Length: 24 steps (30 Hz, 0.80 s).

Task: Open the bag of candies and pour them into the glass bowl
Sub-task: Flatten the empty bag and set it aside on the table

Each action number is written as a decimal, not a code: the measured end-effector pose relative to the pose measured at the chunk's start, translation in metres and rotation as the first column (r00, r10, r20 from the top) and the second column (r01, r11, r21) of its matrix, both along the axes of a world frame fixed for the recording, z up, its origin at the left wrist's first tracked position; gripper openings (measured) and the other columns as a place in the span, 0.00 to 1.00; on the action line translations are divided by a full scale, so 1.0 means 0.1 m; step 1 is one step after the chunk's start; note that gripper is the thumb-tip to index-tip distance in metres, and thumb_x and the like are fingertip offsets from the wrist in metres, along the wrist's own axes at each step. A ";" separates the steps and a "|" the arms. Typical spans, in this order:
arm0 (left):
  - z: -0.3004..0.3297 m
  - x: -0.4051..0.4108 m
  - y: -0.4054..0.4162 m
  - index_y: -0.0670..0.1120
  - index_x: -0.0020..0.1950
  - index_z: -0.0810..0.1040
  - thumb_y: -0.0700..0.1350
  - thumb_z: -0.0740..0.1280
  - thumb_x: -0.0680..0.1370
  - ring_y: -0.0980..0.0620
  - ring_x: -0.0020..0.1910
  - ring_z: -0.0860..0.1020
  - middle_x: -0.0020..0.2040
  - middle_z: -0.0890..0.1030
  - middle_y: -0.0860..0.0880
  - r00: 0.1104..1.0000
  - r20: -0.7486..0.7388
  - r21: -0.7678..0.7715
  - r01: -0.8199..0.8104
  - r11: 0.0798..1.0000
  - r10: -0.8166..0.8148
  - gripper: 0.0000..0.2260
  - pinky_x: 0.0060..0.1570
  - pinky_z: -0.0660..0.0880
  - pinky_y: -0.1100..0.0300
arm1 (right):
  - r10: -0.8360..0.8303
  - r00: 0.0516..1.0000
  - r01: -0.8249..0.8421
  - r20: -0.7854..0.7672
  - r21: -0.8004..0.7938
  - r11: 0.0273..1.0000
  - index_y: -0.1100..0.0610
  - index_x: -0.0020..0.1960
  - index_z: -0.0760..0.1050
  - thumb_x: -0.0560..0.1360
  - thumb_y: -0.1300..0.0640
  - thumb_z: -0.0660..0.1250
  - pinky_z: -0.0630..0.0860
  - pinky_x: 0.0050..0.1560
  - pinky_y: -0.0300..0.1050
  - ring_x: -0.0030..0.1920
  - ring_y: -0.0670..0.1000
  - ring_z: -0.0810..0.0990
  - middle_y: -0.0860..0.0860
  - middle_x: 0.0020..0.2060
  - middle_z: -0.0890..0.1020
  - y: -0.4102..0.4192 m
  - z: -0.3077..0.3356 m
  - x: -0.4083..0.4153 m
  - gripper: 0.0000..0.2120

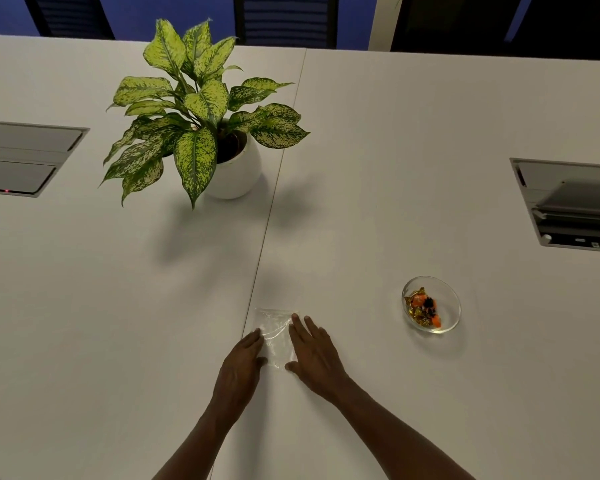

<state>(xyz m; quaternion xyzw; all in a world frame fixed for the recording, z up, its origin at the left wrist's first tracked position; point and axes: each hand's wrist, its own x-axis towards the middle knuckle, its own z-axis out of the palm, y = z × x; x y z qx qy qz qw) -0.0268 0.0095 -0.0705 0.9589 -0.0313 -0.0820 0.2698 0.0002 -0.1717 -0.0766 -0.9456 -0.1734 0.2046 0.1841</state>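
A clear plastic bag [274,332] lies flat on the white table [395,168] and looks empty. My left hand [239,370] rests on its left edge, fingers straight and together. My right hand [314,355] lies flat on its right edge, fingers slightly apart. Neither hand grips anything. To the right stands the glass bowl [449,306], apart from both hands. Inside it are wrapped candies [423,306] in gold, orange and black.
A potted plant [205,109] in a white pot stands at the back centre-left. Recessed cable boxes sit in the table at the left [25,157] and at the right [568,202]. A seam [274,202] runs down the table's middle. Dark chairs line the far edge.
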 end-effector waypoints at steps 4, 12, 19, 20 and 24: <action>-0.02 -0.02 0.00 0.33 0.61 0.78 0.32 0.76 0.68 0.38 0.62 0.79 0.63 0.80 0.36 1.000 0.008 -0.006 -0.008 1.000 0.008 0.22 0.65 0.70 0.60 | 0.007 1.000 -0.007 0.001 -0.002 1.000 0.58 0.78 0.48 0.77 0.49 0.66 0.50 0.78 0.56 0.79 0.56 0.45 0.53 0.80 0.47 -0.01 0.02 0.00 0.39; 0.10 -0.04 -0.01 0.36 0.64 0.77 0.36 0.73 0.73 0.43 0.64 0.79 0.66 0.78 0.40 0.998 0.061 -0.033 -0.021 0.999 0.023 0.20 0.64 0.73 0.55 | -0.014 1.000 0.011 0.025 0.117 0.993 0.58 0.77 0.55 0.78 0.52 0.65 0.57 0.77 0.52 0.78 0.56 0.53 0.53 0.79 0.52 -0.11 0.20 0.00 0.32; 0.28 -0.01 -0.26 0.37 0.63 0.79 0.35 0.73 0.73 0.43 0.62 0.80 0.64 0.80 0.40 0.994 0.110 -0.047 -0.001 0.999 0.006 0.18 0.63 0.73 0.57 | -0.078 0.995 0.066 0.066 0.166 0.984 0.58 0.76 0.59 0.80 0.54 0.62 0.58 0.76 0.50 0.78 0.53 0.56 0.52 0.79 0.56 -0.40 0.44 -0.10 0.27; 0.32 0.01 -0.31 0.37 0.63 0.79 0.35 0.73 0.73 0.43 0.62 0.80 0.63 0.80 0.40 0.993 0.121 -0.050 -0.004 0.999 0.010 0.18 0.62 0.73 0.56 | -0.085 0.994 0.072 0.068 0.165 0.984 0.58 0.76 0.59 0.80 0.54 0.62 0.59 0.76 0.50 0.78 0.53 0.56 0.52 0.79 0.56 -0.47 0.47 -0.12 0.27; 0.50 0.04 -0.66 0.36 0.61 0.80 0.35 0.74 0.72 0.41 0.59 0.81 0.60 0.82 0.38 0.989 0.147 -0.082 0.028 0.996 -0.015 0.18 0.61 0.77 0.50 | -0.130 0.987 0.115 0.090 0.158 0.981 0.58 0.76 0.59 0.80 0.54 0.61 0.62 0.74 0.49 0.76 0.51 0.59 0.53 0.78 0.58 -0.83 0.64 -0.19 0.27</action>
